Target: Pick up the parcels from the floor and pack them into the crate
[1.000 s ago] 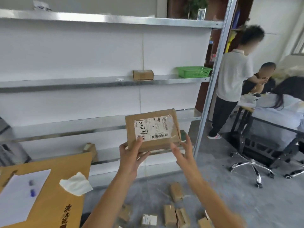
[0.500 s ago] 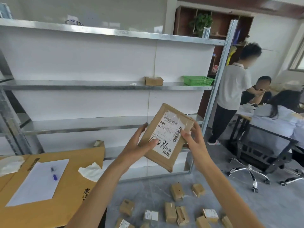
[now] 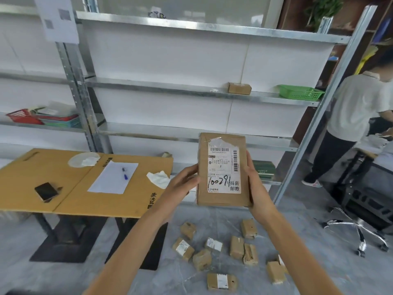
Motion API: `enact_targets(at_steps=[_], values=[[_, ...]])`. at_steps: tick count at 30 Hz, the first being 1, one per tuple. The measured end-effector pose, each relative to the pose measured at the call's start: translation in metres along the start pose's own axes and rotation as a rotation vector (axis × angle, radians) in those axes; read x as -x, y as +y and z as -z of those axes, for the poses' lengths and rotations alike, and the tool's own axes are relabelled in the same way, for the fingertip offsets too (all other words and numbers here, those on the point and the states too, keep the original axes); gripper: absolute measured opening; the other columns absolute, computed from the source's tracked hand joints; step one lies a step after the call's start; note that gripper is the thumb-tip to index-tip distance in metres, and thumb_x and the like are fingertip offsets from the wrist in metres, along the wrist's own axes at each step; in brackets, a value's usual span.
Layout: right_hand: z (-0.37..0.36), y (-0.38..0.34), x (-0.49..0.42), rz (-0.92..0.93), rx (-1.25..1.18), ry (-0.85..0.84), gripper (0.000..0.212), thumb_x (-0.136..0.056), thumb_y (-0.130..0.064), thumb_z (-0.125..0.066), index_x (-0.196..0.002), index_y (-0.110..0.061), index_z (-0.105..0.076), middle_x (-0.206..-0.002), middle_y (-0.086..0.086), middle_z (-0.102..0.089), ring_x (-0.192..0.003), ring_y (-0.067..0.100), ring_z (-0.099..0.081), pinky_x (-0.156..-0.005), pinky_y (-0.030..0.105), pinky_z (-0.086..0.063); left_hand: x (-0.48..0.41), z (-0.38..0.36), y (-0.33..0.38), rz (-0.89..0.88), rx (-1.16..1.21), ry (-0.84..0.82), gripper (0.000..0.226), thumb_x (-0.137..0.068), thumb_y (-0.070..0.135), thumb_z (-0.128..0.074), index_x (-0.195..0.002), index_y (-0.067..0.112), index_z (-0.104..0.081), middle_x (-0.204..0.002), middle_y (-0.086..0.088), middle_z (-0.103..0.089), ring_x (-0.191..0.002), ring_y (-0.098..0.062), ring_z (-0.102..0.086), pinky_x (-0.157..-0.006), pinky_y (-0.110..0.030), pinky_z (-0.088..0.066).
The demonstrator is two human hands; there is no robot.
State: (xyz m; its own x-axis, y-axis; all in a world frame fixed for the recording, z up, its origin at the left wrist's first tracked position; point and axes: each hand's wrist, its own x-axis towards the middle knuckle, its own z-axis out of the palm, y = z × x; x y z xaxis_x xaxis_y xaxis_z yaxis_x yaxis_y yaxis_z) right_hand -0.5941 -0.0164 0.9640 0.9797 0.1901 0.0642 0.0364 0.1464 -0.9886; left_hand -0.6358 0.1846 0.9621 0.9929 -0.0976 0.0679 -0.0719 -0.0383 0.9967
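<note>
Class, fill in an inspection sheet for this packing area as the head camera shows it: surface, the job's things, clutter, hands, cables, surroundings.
Surface: grey floor; cardboard-topped table at left.
Job's things: labelled parcel held upright, label toward the camera; about ten small parcels scattered on the floor; no crate in view.
Clutter: on the table a phone, a paper sheet with a pen, crumpled tissue.
Hands: left hand and right hand grip the parcel's side edges.
Cables: nothing seen.
Surroundings: metal shelving holding a small box, a green basket and stacked trays; a person stands at right.
</note>
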Motion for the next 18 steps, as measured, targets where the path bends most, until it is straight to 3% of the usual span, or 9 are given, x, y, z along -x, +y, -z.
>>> enact_targets(at_steps=[5, 8, 13, 16, 18], values=[[-0.056, 0.009, 0.031, 0.036, -0.036, -0.122, 0.047, -0.093, -0.042, -0.045, -0.136, -0.058, -0.032, -0.131, -0.015, -0.059, -0.115, 0.012, -0.061, -0.090, 0.038, -0.054, 0.061, 0.052, -0.002, 0.040, -0.047, 0.062, 0.038, -0.090, 0.036, -0.056, -0.128, 0.037, -0.053, -0.122, 0.022, -0.060, -0.117, -0.001, -0.053, -0.098, -0.033, -0.042], [-0.103, 0.015, 0.053, 0.091, -0.011, -0.170, 0.042, -0.088, -0.042, -0.049, -0.125, -0.060, -0.043, -0.132, -0.016, -0.057, -0.117, 0.010, -0.059, -0.082, 0.032, -0.056, 0.098, 0.090, -0.001, 0.041, -0.053, 0.102, 0.041, -0.089, 0.035, -0.057, -0.130, 0.035, -0.053, -0.125, 0.016, -0.060, -0.118, -0.007, -0.054, -0.104, -0.040, -0.041], [-0.204, 0.034, 0.092, 0.120, -0.001, -0.205, 0.040, -0.096, -0.034, -0.044, -0.130, -0.055, -0.041, -0.129, -0.020, -0.058, -0.117, 0.006, -0.058, -0.086, 0.033, -0.054, 0.167, 0.170, -0.002, 0.044, -0.112, 0.171, 0.047, -0.092, 0.025, -0.054, -0.138, 0.024, -0.045, -0.134, 0.006, -0.055, -0.126, -0.014, -0.048, -0.105, -0.036, -0.040], [-0.272, 0.052, 0.114, 0.072, -0.053, -0.208, 0.047, -0.099, -0.028, -0.042, -0.141, -0.045, -0.033, -0.137, -0.010, -0.054, -0.123, 0.014, -0.055, -0.099, 0.047, -0.047, 0.209, 0.225, -0.008, 0.056, -0.158, 0.209, 0.043, -0.096, 0.016, -0.048, -0.139, 0.020, -0.043, -0.136, 0.003, -0.053, -0.128, -0.014, -0.046, -0.107, -0.035, -0.039], [-0.315, 0.064, 0.129, 0.051, -0.069, -0.213, 0.049, -0.100, -0.025, -0.041, -0.145, -0.041, -0.030, -0.141, -0.004, -0.051, -0.124, 0.017, -0.054, -0.100, 0.046, -0.046, 0.238, 0.260, -0.013, 0.065, -0.152, 0.236, 0.043, -0.097, 0.010, -0.046, -0.139, 0.017, -0.043, -0.133, 0.004, -0.054, -0.124, -0.012, -0.048, -0.100, -0.026, -0.044]])
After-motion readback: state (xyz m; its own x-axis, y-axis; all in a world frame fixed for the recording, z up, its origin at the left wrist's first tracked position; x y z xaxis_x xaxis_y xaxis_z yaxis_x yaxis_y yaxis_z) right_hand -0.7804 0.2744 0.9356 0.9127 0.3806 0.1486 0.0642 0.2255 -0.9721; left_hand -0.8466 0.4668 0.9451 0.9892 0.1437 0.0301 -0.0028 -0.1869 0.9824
